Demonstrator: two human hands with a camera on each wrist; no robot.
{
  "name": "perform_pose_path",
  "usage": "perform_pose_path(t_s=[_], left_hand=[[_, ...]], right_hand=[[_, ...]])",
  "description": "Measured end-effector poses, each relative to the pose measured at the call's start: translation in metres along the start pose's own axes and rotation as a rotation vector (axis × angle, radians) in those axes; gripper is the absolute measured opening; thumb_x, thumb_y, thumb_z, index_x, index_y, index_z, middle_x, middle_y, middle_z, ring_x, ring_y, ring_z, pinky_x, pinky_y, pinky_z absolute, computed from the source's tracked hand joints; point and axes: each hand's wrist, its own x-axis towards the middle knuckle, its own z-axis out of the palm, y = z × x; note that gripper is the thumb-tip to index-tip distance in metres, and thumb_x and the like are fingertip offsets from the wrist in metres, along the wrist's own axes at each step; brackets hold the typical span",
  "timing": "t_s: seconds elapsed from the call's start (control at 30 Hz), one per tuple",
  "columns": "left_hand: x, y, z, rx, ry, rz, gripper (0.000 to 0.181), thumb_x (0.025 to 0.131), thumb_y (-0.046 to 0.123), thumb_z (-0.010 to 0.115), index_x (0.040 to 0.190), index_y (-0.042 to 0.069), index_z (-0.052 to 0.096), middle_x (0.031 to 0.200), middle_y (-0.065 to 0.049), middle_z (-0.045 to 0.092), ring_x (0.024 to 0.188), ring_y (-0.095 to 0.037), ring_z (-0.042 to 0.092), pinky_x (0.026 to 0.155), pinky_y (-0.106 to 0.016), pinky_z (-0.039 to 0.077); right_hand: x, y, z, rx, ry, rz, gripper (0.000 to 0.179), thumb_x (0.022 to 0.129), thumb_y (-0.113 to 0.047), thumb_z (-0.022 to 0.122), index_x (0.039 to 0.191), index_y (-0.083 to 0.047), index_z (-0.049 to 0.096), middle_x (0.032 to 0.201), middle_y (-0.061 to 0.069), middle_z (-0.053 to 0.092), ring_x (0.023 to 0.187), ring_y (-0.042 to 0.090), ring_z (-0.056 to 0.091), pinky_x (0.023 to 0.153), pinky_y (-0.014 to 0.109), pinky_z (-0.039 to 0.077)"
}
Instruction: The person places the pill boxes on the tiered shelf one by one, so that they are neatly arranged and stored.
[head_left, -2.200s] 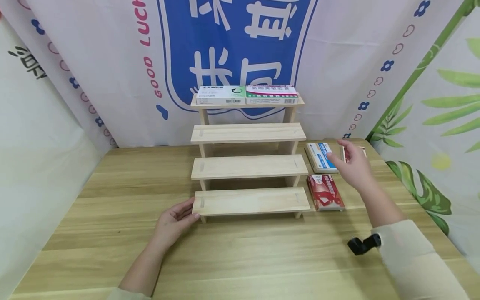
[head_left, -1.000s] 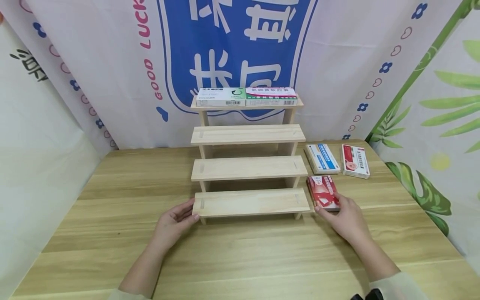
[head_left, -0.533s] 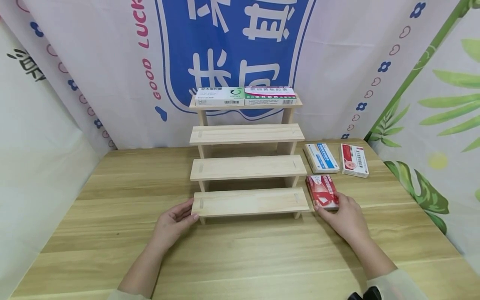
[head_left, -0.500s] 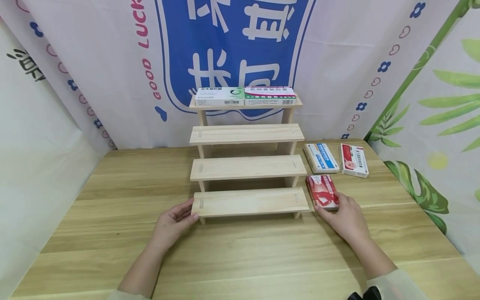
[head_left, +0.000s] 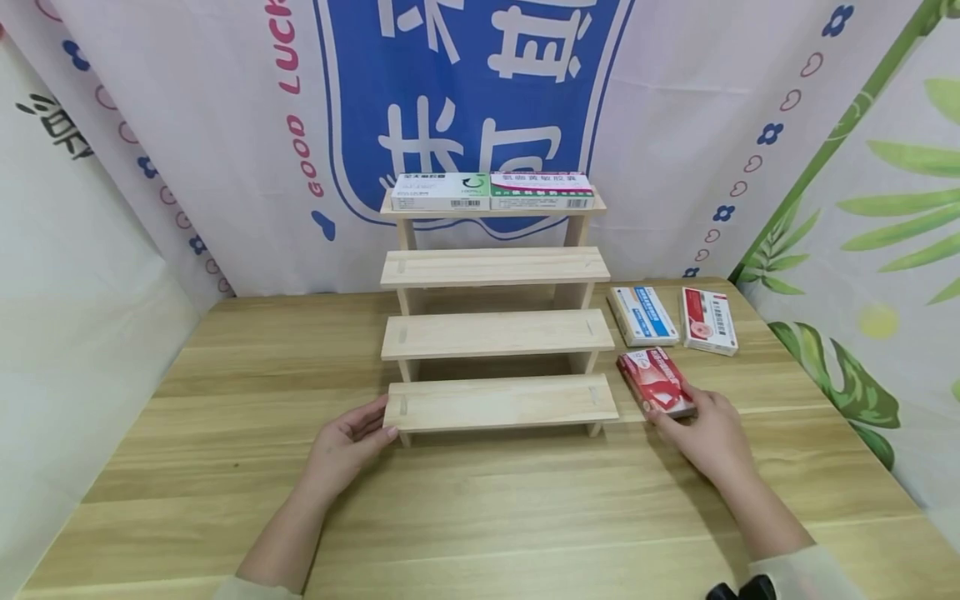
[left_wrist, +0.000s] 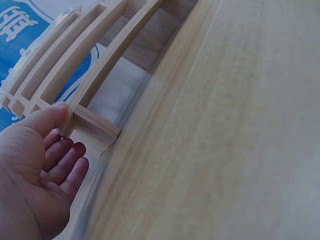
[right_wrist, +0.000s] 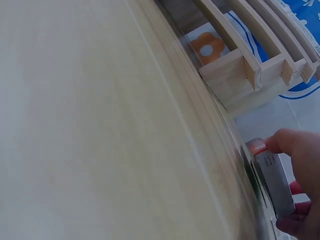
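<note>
A pale wooden display rack (head_left: 498, 333) with stepped shelves stands on the table. At the left end of its lowest shelf, my left hand (head_left: 347, 442) pinches the board's corner between thumb and forefinger; the other fingers curl loosely below, as the left wrist view shows. To the right of the rack, my right hand (head_left: 708, 433) grips the near end of a red medicine box (head_left: 654, 379), thumb on one side and fingers on the other. In the right wrist view this box (right_wrist: 274, 182) sits slightly tilted, with its pale end face showing.
Behind the red box lie a blue-and-white medicine box (head_left: 643, 317) and a red-and-white one (head_left: 709, 322). Two more boxes, one white-and-green (head_left: 440, 191) and one white-and-pink (head_left: 542, 191), lie side by side on the top shelf. Printed cloth (head_left: 690, 108) hangs behind the table.
My right hand has come forward from over the back boxes and taken hold of the red box, which has shifted slightly right and turned away from the rack. The left hand has stayed put.
</note>
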Motion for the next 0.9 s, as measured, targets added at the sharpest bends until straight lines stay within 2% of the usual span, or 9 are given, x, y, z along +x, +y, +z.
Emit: perform_pose_path(t_s=[0.17,0.4,0.53,0.7,0.77,0.9], left_hand=[[0.0,0.0,-0.001,0.004,0.003,-0.009,0.055,0.089,0.016,0.073,0.138,0.0,0.052,0.142,-0.017,0.054,0.129,-0.032,0.054,0.092,-0.012,0.05],[0.001,0.0,0.0,-0.004,0.008,-0.007,0.054,0.089,0.013,0.073,0.137,-0.001,0.053,0.142,-0.017,0.054,0.127,-0.031,0.055,0.09,-0.011,0.05],[0.001,0.0,0.0,0.003,0.004,-0.007,0.055,0.089,0.014,0.073,0.138,-0.001,0.053,0.142,-0.018,0.054,0.128,-0.032,0.054,0.092,-0.012,0.05],[0.003,-0.001,0.0,0.017,0.002,0.013,0.056,0.088,0.015,0.073,0.138,-0.001,0.053,0.14,-0.019,0.055,0.127,-0.034,0.055,0.091,-0.01,0.049],[0.003,-0.001,0.001,0.02,0.004,0.016,0.055,0.088,0.013,0.073,0.137,-0.002,0.053,0.14,-0.02,0.055,0.127,-0.034,0.056,0.09,-0.01,0.049],[0.001,-0.002,0.0,0.02,0.011,0.006,0.055,0.088,0.012,0.073,0.137,-0.002,0.053,0.14,-0.02,0.056,0.127,-0.034,0.056,0.09,-0.011,0.05]], right_hand=[[0.0,-0.004,-0.012,0.024,0.008,-0.034,0.098,0.087,-0.065,0.059,0.149,0.006,0.03,0.143,0.038,0.033,0.127,0.054,0.035,0.101,0.071,0.037],[0.004,-0.016,-0.045,0.06,0.08,-0.139,0.086,0.09,-0.053,0.063,0.147,0.004,0.036,0.136,0.035,0.042,0.116,0.049,0.046,0.09,0.065,0.045],[0.008,-0.029,-0.067,0.078,0.118,-0.204,0.082,0.09,-0.048,0.065,0.147,0.004,0.038,0.135,0.037,0.043,0.115,0.049,0.048,0.091,0.065,0.046],[0.014,-0.047,-0.087,0.091,0.166,-0.26,0.079,0.089,-0.045,0.068,0.146,0.003,0.041,0.128,0.032,0.047,0.113,0.043,0.046,0.087,0.056,0.045],[0.016,-0.056,-0.093,0.082,0.17,-0.276,0.078,0.088,-0.046,0.068,0.146,-0.001,0.042,0.13,0.029,0.047,0.113,0.041,0.044,0.084,0.054,0.043],[0.021,-0.077,-0.102,0.067,0.137,-0.305,0.078,0.088,-0.05,0.068,0.149,-0.011,0.041,0.141,0.025,0.045,0.122,0.041,0.042,0.088,0.059,0.042]])
